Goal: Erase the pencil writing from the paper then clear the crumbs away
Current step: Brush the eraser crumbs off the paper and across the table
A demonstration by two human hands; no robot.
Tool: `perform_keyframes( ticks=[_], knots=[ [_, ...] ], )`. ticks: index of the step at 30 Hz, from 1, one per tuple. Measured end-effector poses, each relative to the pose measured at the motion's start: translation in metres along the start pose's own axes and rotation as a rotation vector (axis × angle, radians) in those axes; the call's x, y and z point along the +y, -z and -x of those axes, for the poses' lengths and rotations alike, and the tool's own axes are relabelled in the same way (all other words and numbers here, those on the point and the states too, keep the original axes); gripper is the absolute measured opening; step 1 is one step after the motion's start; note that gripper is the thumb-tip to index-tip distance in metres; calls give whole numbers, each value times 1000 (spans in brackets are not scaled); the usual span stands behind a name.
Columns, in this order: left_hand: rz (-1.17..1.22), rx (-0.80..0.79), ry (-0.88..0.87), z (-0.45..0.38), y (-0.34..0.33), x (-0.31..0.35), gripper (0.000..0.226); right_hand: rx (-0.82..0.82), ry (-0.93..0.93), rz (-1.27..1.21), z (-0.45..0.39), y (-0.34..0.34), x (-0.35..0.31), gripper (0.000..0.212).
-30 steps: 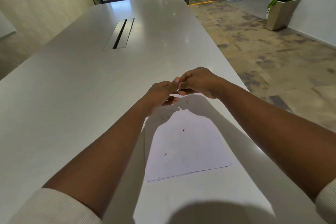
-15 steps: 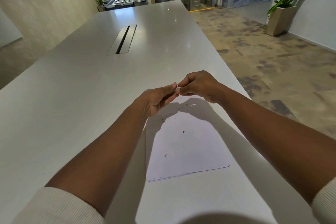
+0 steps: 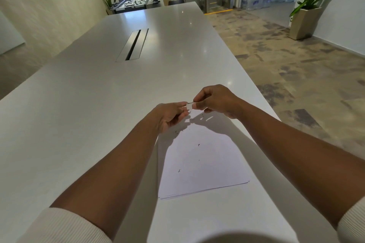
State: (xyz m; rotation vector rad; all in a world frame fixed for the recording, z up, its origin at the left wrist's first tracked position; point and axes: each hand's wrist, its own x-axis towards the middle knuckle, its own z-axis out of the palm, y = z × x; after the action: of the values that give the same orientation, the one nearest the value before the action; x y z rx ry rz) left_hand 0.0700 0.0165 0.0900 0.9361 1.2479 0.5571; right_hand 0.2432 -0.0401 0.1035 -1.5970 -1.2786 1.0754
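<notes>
Long and white, the glossy table runs away toward a far window, with a metal cable slot set into its middle and a potted green plant standing on the mottled floor to the right. Near the table's right edge lies a thin stack of white paper sheets, its long axis running away from the person, with small dark eraser crumbs scattered across it. Above the stack's far end, the left hand and right hand meet fingertip to fingertip, both pinching a small white eraser between them; it appears to lie roughly crosswise, from one hand to the other, though it is too small to be sure. The eraser is held off the paper, casting a shadow with the hands. Compared with a second ago, the hands have drawn slightly apart, so the white piece now shows between the fingertips, and more of the room's far end is in view.
</notes>
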Motion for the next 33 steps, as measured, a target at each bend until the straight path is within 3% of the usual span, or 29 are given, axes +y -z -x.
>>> perform_keyframes(
  ticks=[3, 6, 16, 22, 27, 33],
  knots=[
    [-51, -46, 61, 3, -2, 0, 23, -7, 6, 15, -1, -2, 5, 12],
    [-47, -83, 73, 1, 0, 0, 38, -10, 4, -3, -3, -3, 9, 11],
    [-21, -47, 46, -5, 2, -5, 15, 1, -14, 24, 3, -2, 15, 17],
    [-66, -135, 30, 1, 0, -6, 37, 56, 17, 139, 3, -5, 16, 21],
    [-4, -171, 37, 0, 0, -7, 12, 70, 7, 168, 3, -7, 17, 18],
    [59, -114, 35, -3, 4, -10, 22, 88, 4, 173, 4, -7, 20, 16]
  ],
)
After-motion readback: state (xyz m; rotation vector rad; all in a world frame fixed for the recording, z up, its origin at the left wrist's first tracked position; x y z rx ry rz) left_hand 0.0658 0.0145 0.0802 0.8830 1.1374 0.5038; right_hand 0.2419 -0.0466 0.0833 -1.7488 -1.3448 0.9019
